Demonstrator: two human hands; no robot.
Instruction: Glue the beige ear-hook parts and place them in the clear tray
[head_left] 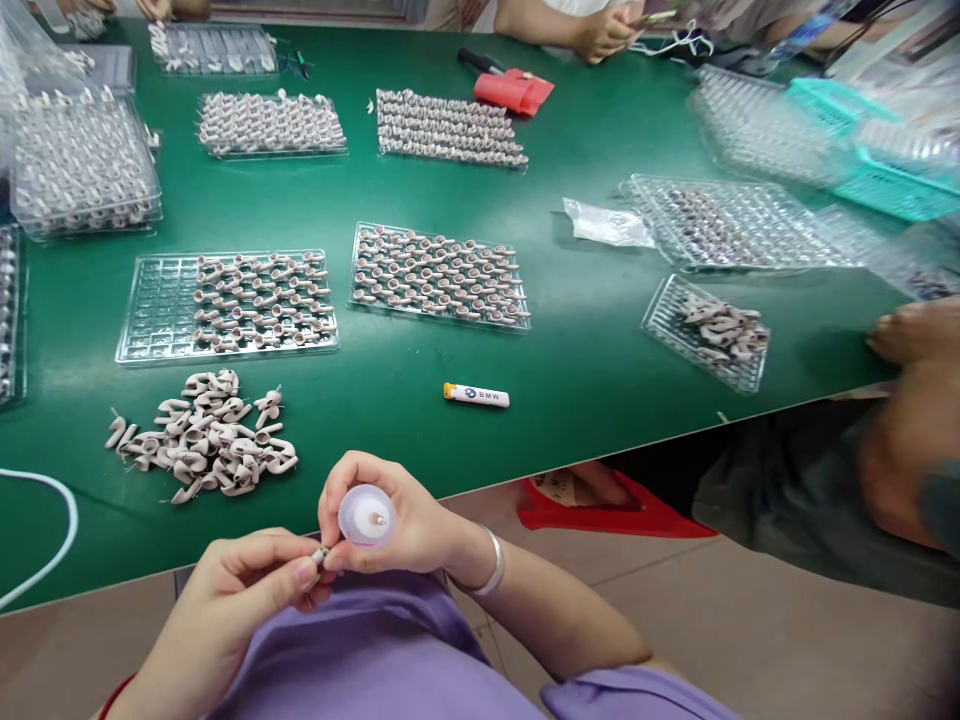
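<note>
My left hand [255, 590] is closed, thumb and forefinger pinching a small beige earphone-like piece [321, 553] at the table's front edge. My right hand [409, 520] is closed around a translucent, round-ended container [367, 516] whose flat end faces up; its lower part is hidden by the fingers. The fingertips of both hands meet at the small piece. Just beyond my left hand lies a loose pile of beige curved earphone-like pieces [217, 440]. Farther back, a partly filled clear tray [154, 310] holds rows of similar pieces.
Another filled tray [442, 275] sits right of the partly filled one. A white BMW-marked tube [476, 395] lies nearer me. More trays stand behind, with a red-wrapped tool [514, 92]. At right are a small tray of parts [724, 335], teal baskets [892, 180] and another person's arm [919, 335].
</note>
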